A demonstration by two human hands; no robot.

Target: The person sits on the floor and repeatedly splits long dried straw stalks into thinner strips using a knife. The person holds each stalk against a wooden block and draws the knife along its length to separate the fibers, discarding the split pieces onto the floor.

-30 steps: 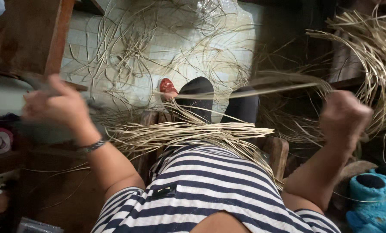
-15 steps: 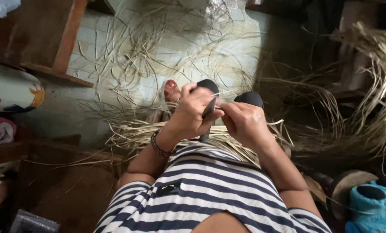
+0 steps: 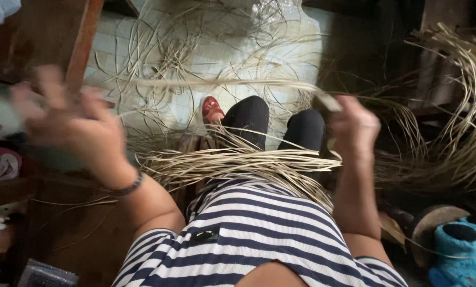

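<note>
Above the lap, the left hand (image 3: 70,125), blurred, and the right hand (image 3: 355,127), closed, gripped a long straw strip (image 3: 211,83) stretched between them. Whether the left fingers closed was unclear. More straw (image 3: 238,162) lay across the knees.

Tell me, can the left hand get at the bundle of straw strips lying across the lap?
Probably yes. The left hand is raised just left of the bundle, with nothing between them, though it already seems to grip a long strip.
</note>
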